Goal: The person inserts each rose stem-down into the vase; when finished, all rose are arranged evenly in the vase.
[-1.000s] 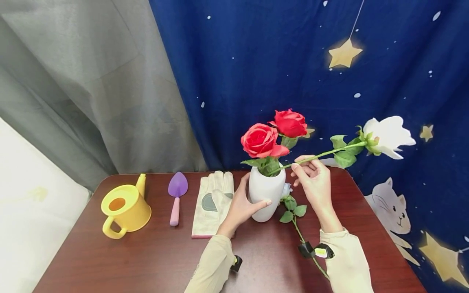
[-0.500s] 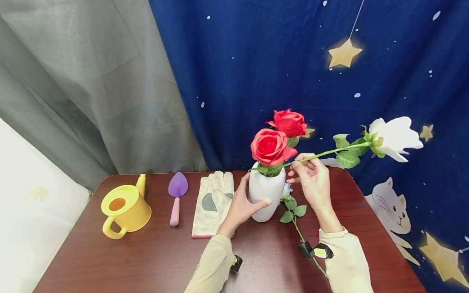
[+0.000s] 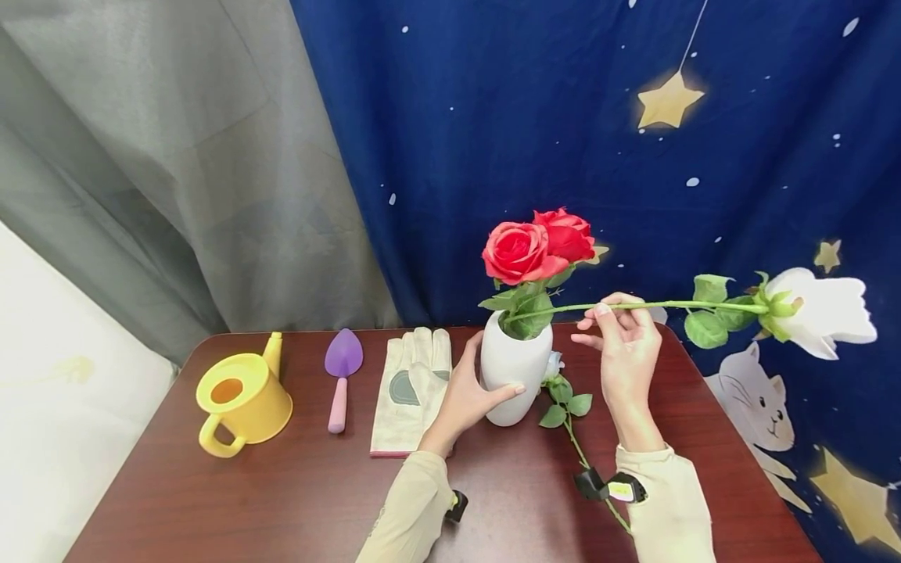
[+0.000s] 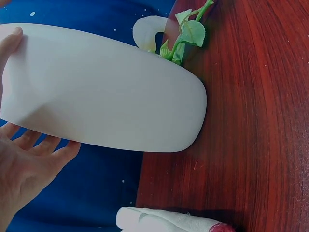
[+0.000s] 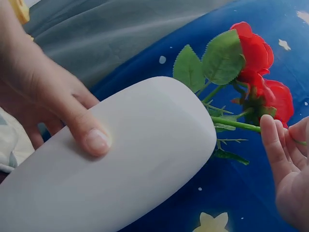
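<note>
A white vase (image 3: pixel 512 374) stands mid-table with two red roses (image 3: pixel 522 252) in it. My left hand (image 3: pixel 468 385) grips its side, thumb in front, fingers behind. My right hand (image 3: pixel 607 313) pinches the green stem (image 3: pixel 669 305) of a white rose (image 3: pixel 820 314), which lies almost level, its cut end at the vase mouth and its bloom far right. The left wrist view shows the vase (image 4: pixel 106 96) against my left palm (image 4: pixel 24 169). The right wrist view shows the vase (image 5: pixel 125 164), my left thumb (image 5: pixel 91 135), the red roses (image 5: pixel 258 58) and my right fingers (image 5: pixel 280 154).
Another flower lies on the dark wooden table (image 3: pixel 281 500) right of the vase, its stem (image 3: pixel 579 450) running toward my right sleeve. Left of the vase lie a pale glove (image 3: pixel 411 387), a purple trowel (image 3: pixel 341 375) and a yellow watering can (image 3: pixel 242 395). Blue and grey curtains hang behind.
My right hand has moved right with the white rose; its bloom has gone right and down, so the stem lies near level. The front red rose has shifted beside the other. The left hand stays.
</note>
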The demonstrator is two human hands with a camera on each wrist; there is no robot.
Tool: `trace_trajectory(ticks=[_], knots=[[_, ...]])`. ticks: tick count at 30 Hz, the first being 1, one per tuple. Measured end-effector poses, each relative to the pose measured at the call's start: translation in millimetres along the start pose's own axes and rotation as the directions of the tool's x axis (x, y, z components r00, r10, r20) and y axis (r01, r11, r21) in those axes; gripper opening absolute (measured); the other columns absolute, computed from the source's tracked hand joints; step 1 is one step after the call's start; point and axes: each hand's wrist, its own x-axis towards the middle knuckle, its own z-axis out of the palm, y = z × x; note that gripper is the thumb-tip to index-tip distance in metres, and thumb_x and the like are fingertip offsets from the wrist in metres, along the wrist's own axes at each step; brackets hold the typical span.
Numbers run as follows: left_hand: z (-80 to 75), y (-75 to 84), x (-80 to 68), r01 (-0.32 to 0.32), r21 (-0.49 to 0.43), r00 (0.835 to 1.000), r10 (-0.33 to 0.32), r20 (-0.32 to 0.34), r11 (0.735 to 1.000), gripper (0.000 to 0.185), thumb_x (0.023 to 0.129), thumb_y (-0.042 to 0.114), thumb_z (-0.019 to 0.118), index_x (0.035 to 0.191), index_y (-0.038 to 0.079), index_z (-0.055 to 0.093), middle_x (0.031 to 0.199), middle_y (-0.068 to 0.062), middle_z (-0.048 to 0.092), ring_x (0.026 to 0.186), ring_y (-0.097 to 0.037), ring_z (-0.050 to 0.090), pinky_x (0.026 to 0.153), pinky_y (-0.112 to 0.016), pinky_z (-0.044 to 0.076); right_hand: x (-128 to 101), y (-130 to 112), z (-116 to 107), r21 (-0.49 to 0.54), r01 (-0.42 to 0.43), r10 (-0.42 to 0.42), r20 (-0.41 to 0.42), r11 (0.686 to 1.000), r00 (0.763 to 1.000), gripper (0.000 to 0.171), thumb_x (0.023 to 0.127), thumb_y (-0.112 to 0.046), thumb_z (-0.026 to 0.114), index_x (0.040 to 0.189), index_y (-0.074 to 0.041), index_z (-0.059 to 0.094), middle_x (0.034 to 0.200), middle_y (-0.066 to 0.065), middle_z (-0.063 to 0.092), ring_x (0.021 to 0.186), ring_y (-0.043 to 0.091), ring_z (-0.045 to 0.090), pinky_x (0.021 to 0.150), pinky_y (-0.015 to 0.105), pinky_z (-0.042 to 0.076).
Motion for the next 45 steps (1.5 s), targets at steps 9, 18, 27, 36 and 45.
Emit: trace_trajectory(ticks=[9,18,27,36,45], knots=[[0.4,0.9,-0.1,0.005,0.002,1.000,-0.005,-0.002,1.000,0.093,0.064,0.043,0.083,0.140,0.029,0.031,0.130,0.011,0.046,0.114,-0.008,0.047,0.093,-0.036,0.041,-6,-1,-5,0.028,0.023,-0.021,-0.066,0.999,0.998,0.011,0.087,0.006,0.058,0.096,0.009,0.053,0.076,0.017,0.058,0.060,0.023,0.059,0.052,0.033,0.053],[0.0,2.3,-0.1,-0.002,0.009,1.000,0.002,0.007,1.000,0.095,0.065,0.044,0.082,0.142,0.025,0.029,0.134,0.007,0.044,0.116,-0.011,0.046,0.094,-0.038,0.040,-11,-2,0,-0.212,0.013,-0.011,0.009,0.977,1.000,0.009,0.086,0.003,0.062,0.092,0.008,0.057,0.070,0.011,0.061,0.053,0.017,0.060,0.050,0.029,0.052],[-0.3,2.6,-0.3,0.009,-0.011,1.000,-0.009,0.006,1.000,0.095,0.065,0.045,0.082,0.142,0.025,0.029,0.134,0.007,0.044,0.116,-0.011,0.046,0.094,-0.039,0.040,-9,3,1,-0.254,-0.055,0.072,0.056,0.966,0.996,0.013,0.086,-0.001,0.064,0.093,0.008,0.057,0.072,0.013,0.061,0.055,0.018,0.061,0.050,0.033,0.052],[-0.2,2.5,-0.2,-0.008,-0.029,1.000,0.008,0.004,1.000,0.093,0.066,0.039,0.083,0.141,0.023,0.031,0.133,0.005,0.046,0.116,-0.011,0.047,0.095,-0.038,0.040,-11,-10,17,-0.459,-0.091,0.195,0.186,0.884,0.963,0.014,0.085,0.004,0.063,0.096,0.011,0.061,0.076,0.026,0.060,0.057,0.015,0.058,0.050,0.024,0.050],[-0.8,3.7,-0.4,0.009,-0.008,1.000,-0.009,0.011,1.000,0.094,0.065,0.040,0.083,0.141,0.023,0.030,0.134,0.007,0.044,0.116,-0.010,0.046,0.095,-0.037,0.039,-9,-13,1,-0.382,-0.139,0.246,0.248,0.914,0.937,0.031,0.083,0.008,0.063,0.112,0.004,0.056,0.085,0.014,0.056,0.059,0.010,0.056,0.047,0.025,0.048]])
